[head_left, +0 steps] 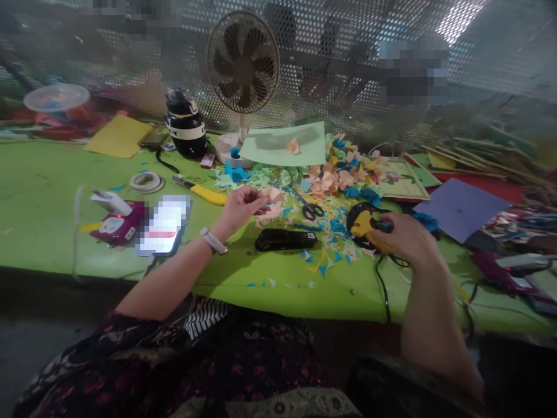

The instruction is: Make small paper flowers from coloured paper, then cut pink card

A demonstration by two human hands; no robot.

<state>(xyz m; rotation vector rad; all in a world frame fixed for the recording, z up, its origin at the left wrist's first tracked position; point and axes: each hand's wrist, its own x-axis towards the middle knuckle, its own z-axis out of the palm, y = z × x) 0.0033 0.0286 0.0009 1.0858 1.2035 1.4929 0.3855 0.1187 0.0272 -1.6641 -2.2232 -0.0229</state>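
A person in a dark floral garment [243, 360] works at a bright green tabletop [237, 273], the left hand [239, 212] raised over its middle with fingers clamped on a thin peach-coloured paper piece [272, 195]. The right hand [404, 239] reaches to a yellow-and-black corded tool [364, 223] at the right, its fingers against the yellow part; whether they are closed around it, one cannot tell. A long black stapler [284, 239] lies between the hands, with a pair of black-handled scissors [311, 210] beyond it among blue, yellow and peach paper scraps [337, 223]. Behind them spreads a heap of folded paper shapes [328, 180], beside a pale green paper sheet [270, 145]. A round-caged electric fan [243, 64] stands at the back, and a lit phone [164, 226] lies left of the left forearm.
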